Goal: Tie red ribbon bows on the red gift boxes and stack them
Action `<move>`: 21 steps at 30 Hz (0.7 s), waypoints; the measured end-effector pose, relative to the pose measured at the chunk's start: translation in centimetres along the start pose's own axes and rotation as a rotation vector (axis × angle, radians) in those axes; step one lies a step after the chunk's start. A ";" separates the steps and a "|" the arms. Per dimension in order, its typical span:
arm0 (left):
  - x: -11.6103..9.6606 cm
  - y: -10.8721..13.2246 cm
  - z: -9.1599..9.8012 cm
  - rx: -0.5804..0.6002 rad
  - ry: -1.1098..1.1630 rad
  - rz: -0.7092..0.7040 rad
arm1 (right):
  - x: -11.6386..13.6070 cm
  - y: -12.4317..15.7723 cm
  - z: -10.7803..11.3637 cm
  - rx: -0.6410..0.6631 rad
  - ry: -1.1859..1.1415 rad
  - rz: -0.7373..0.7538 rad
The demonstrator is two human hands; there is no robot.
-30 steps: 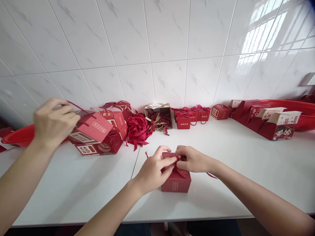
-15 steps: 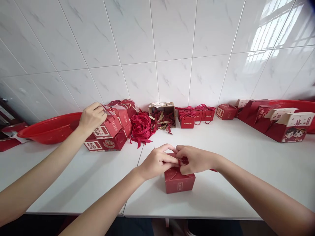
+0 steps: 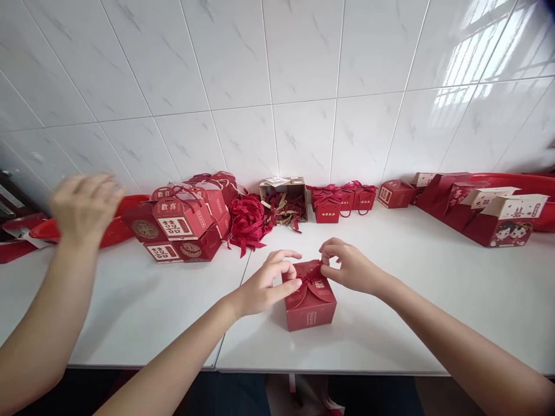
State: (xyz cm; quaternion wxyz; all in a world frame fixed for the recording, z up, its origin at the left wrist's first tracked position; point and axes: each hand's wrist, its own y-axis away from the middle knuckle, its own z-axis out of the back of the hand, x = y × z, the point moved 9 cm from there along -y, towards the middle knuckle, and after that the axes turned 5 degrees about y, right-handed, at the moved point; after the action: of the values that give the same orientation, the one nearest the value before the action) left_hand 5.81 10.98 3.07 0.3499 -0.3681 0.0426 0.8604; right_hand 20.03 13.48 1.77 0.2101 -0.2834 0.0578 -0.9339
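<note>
A glossy red cardboard box (image 3: 310, 315), printed with pale lettering, is standing upright on the white tabletop (image 3: 390, 323), near its front edge and between the person's two hands. Curved flaps are meeting on its top, where a narrow dark-red fabric ribbon (image 3: 314, 274) is lying across them, gathered in the middle.

The right hand (image 3: 347, 267) is pinching the ribbon between thumb and forefinger at the box's far right corner. The left hand (image 3: 274, 284) is resting at the left side of the lid, fingers half curled and the thumb nearly meeting a bent finger beside the ribbon's gathered middle — whether it is gripping the ribbon, I cannot tell.

At the far left, a co-worker's hand (image 3: 87, 202) is hovering, blurred, in front of a red plastic basin (image 3: 117, 228); its grip cannot be made out. Stacked red gift boxes with cord handles (image 3: 177, 225) are sitting to the right of that basin, and a crumpled heap of crimson ribbon (image 3: 246, 222) is lying just beside them — next to a brown cardboard carton (image 3: 295, 182) that is holding more strips.
</note>
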 end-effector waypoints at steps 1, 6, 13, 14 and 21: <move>-0.2 -0.2 0.0 0.008 -0.055 -0.027 | 0.1 0.1 0.2 -0.024 0.039 0.003; -0.5 -0.3 1.4 -0.078 -0.503 -0.148 | 0.7 0.8 0.3 -0.060 0.318 0.044; 0.8 -0.2 2.6 -0.110 -0.216 -0.096 | 0.9 0.7 0.2 -0.074 0.352 0.028; 1.1 -0.2 3.0 -0.134 -0.258 -0.088 | 0.9 0.8 0.1 -0.071 0.347 0.027; 3.1 -0.6 4.1 -0.254 -0.615 -0.016 | 1.7 1.2 -0.3 -0.101 0.327 0.093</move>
State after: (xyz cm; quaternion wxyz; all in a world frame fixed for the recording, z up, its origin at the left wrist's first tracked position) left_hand 2.19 14.57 4.11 0.3046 -0.1321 -0.1754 0.9268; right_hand 19.03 11.66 2.09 0.2265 -0.1351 0.1509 -0.9527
